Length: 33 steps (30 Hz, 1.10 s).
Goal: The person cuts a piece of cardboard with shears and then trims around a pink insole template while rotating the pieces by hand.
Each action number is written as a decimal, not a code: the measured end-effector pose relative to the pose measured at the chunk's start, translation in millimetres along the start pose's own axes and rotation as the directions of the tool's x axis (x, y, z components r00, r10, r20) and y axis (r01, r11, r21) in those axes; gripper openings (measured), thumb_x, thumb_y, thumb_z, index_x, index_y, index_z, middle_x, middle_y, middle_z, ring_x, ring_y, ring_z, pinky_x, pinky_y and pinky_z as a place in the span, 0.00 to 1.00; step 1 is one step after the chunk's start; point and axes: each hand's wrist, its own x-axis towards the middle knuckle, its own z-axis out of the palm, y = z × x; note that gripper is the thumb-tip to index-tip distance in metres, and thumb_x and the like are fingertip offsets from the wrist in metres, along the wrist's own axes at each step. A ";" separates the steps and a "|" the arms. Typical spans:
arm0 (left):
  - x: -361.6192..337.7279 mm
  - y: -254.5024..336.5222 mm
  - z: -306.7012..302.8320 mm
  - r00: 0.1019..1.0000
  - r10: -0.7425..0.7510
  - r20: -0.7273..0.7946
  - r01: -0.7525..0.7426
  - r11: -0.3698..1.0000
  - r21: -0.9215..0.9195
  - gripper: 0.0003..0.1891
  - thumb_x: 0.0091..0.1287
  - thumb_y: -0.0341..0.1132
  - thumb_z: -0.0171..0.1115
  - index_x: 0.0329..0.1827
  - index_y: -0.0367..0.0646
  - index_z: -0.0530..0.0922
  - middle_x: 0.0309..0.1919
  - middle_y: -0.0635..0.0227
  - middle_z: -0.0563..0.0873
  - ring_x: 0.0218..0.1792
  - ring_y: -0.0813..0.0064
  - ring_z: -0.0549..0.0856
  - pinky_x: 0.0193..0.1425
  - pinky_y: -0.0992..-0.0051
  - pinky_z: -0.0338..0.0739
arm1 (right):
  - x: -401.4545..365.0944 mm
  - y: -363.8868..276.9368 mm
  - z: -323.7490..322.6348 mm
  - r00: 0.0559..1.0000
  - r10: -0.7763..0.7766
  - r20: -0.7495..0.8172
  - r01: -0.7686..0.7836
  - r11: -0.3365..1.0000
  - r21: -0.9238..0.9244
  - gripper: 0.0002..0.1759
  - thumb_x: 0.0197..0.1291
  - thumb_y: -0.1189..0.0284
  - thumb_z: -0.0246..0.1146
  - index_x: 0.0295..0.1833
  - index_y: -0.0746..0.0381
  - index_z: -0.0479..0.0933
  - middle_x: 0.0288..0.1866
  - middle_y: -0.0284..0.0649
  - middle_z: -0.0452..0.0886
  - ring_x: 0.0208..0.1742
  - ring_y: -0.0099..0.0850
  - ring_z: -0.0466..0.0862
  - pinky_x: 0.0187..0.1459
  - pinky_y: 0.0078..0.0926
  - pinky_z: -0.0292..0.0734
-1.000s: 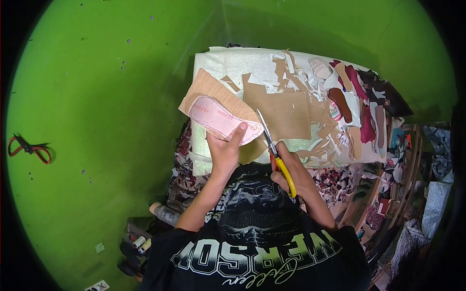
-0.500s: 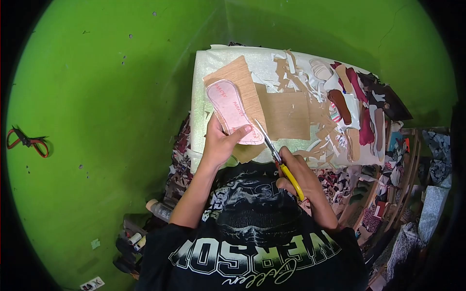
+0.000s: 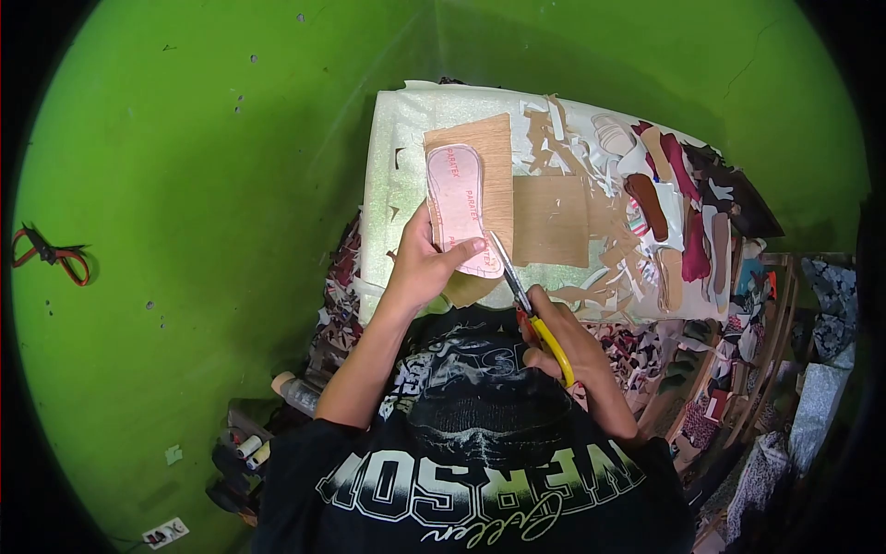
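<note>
My left hand (image 3: 427, 260) grips a pale pink insole (image 3: 454, 185) printed with red PARATEX lettering, its thumb pressed on the lower part. Behind the insole, in the same grip, is a tan wood-grained sheet (image 3: 496, 166) that sticks out at the top and right. My right hand (image 3: 565, 340) is wrapped round the yellow handles of a pair of scissors (image 3: 551, 351). The scissor blades point up and left and meet the sheet's edge beside the lower right of the insole. How far the blades are apart is hard to make out.
A whitish table (image 3: 388, 185) bears a flat brown sheet (image 3: 551, 220), several offcuts (image 3: 600, 286) and shoe-sole pieces (image 3: 651, 205) at the right. Fabric scraps (image 3: 628, 355) lie below the table. Another pair of scissors (image 3: 53, 255) hangs on the green wall (image 3: 185, 185).
The insole and tan sheet have turned clockwise and stand more upright, their top shifted to the right. The scissors stay at the sheet's right edge, moved only slightly.
</note>
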 end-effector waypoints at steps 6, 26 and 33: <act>-0.3 2.8 4.6 1.000 -0.006 -0.010 0.006 1.000 -0.022 0.29 0.60 0.15 0.67 0.66 0.32 0.68 0.55 0.60 0.83 0.55 0.74 0.84 0.61 0.71 0.80 | -2.2 2.2 4.3 0.997 -0.001 -0.079 -0.001 1.000 -0.022 0.40 0.56 0.45 0.69 0.57 0.64 0.61 0.33 0.47 0.77 0.39 0.50 0.74 0.45 0.42 0.72; -1.3 -12.9 12.6 0.975 -0.156 0.157 0.177 0.976 -0.125 0.42 0.61 0.14 0.64 0.78 0.38 0.55 0.65 0.60 0.76 0.64 0.71 0.78 0.68 0.69 0.74 | 18.6 23.9 9.9 0.998 -0.015 -0.056 0.017 0.999 0.044 0.41 0.56 0.47 0.72 0.57 0.66 0.59 0.32 0.59 0.75 0.34 0.65 0.73 0.36 0.48 0.72; -5.7 -22.6 19.7 0.945 -0.241 0.222 0.300 0.910 -0.286 0.37 0.63 0.13 0.61 0.76 0.39 0.58 0.64 0.60 0.76 0.64 0.70 0.78 0.67 0.69 0.75 | 26.7 32.1 19.8 0.989 -0.046 -0.141 0.052 0.998 0.041 0.51 0.52 0.45 0.74 0.62 0.73 0.56 0.34 0.59 0.77 0.35 0.58 0.78 0.41 0.46 0.75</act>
